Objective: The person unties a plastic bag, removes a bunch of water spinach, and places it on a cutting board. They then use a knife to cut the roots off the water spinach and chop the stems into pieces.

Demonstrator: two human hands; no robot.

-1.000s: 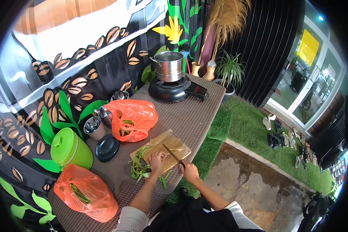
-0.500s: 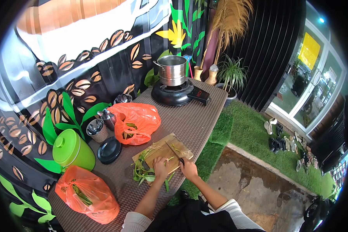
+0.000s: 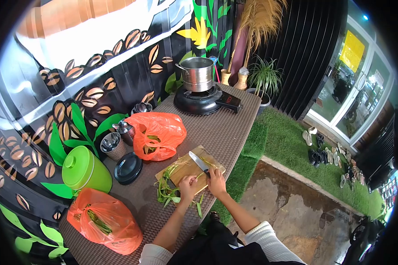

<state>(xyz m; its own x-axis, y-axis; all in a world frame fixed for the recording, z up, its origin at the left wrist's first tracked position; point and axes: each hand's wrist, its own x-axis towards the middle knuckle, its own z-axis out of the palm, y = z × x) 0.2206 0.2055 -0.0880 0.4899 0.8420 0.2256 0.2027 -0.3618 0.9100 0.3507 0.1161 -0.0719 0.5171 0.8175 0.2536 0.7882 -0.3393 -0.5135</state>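
A wooden cutting board lies near the table's front edge with green stalks spread over its left end. My left hand presses down on the stalks at the board's near side. My right hand grips a knife whose blade points away from me and lies over the board. Thin cut strands sit on the board's far right corner.
An orange bag of greens sits behind the board, another orange bag at the near left. A green lidded bucket, a black plate, metal cups and a pot on a black stove line the brown table.
My right hand has moved left toward my left hand, bringing the knife over the middle of the board. The view has shifted slightly.
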